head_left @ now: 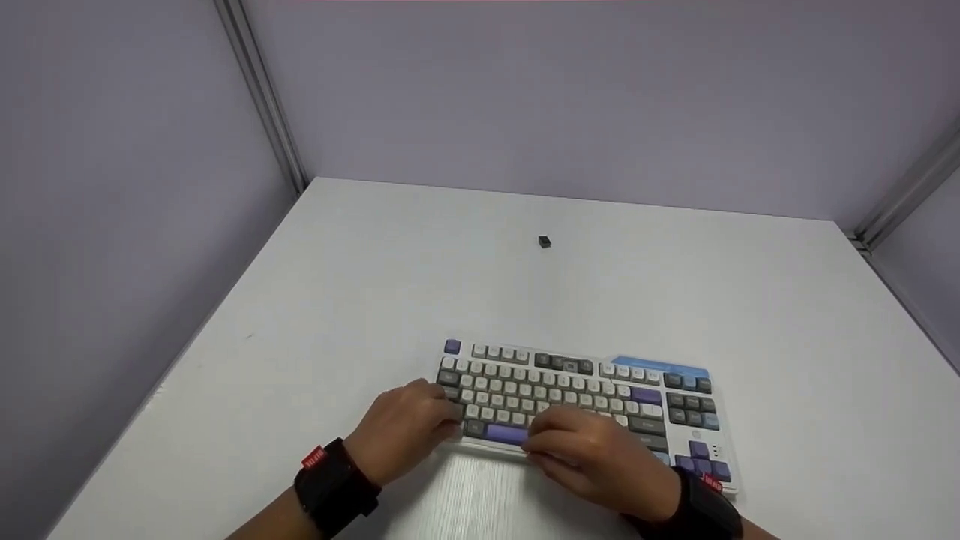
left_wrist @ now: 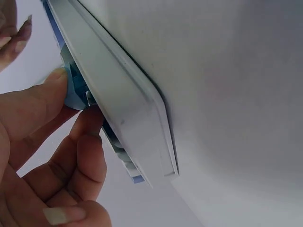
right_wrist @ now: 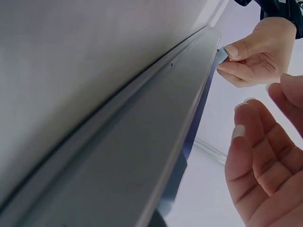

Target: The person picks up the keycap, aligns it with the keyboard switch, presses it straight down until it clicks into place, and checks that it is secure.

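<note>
A white keyboard [head_left: 517, 390] with white, grey, purple and blue keys lies on the table. At its near left corner, my left hand [head_left: 405, 431] pinches a light blue keycap [left_wrist: 75, 90] between thumb and finger. In the left wrist view the keycap looks tilted at the case's edge; whether it sits on its switch is hard to tell. My right hand [head_left: 600, 457] hovers by the purple space bar [head_left: 505, 433], covering its right part. Its fingers [right_wrist: 255, 123] bend loosely in the right wrist view, with nothing visible between them.
A small dark block [head_left: 544, 241] lies farther back on the white table [head_left: 360, 262]. Pale panels [head_left: 562, 97] stand behind the table and at both sides. A blue strip [head_left: 652, 365] runs along the keyboard's back right edge.
</note>
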`<move>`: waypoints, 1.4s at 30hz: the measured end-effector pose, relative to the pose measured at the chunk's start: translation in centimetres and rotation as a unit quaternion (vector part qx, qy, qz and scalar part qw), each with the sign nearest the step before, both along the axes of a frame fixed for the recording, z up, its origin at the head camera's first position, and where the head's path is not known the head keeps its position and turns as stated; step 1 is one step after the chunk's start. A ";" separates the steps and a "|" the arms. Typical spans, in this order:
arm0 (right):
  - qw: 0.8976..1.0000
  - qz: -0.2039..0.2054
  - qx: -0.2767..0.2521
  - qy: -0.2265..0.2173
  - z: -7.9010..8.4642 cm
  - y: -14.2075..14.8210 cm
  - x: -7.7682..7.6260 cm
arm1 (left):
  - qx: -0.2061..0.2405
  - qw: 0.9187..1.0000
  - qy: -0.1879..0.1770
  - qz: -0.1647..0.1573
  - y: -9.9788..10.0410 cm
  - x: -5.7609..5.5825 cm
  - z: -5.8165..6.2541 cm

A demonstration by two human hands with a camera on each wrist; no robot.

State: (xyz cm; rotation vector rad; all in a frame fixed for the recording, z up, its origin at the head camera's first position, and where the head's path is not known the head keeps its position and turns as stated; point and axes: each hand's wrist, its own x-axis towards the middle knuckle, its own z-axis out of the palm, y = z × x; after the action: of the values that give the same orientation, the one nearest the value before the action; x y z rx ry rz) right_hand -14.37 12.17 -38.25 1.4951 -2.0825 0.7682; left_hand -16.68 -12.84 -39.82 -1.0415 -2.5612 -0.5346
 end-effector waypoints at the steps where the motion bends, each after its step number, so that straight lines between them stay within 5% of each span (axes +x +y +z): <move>1: 1.000 0.000 -0.001 -0.001 0.0 0.0 0.0 | -0.001 1.000 0.004 0.001 0.0 0.0 0.0; 17: 1.000 -0.002 0.002 -0.002 -0.1 0.2 -0.1 | 0.018 1.000 0.020 0.007 0.2 0.1 -0.2; 34: 1.000 -0.006 0.009 -0.012 -0.1 0.3 0.0 | -0.067 0.993 0.095 -0.004 1.1 0.3 0.3; 42: 1.000 -0.001 0.013 -0.010 0.1 0.1 0.0 | -0.135 0.985 0.107 0.000 0.5 1.5 0.2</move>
State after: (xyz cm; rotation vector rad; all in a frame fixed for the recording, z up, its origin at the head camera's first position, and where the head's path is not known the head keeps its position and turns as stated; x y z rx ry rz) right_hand -14.39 12.30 -38.15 1.5039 -2.1162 0.7624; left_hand -15.17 -12.38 -39.63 -1.1171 -2.4857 -0.0681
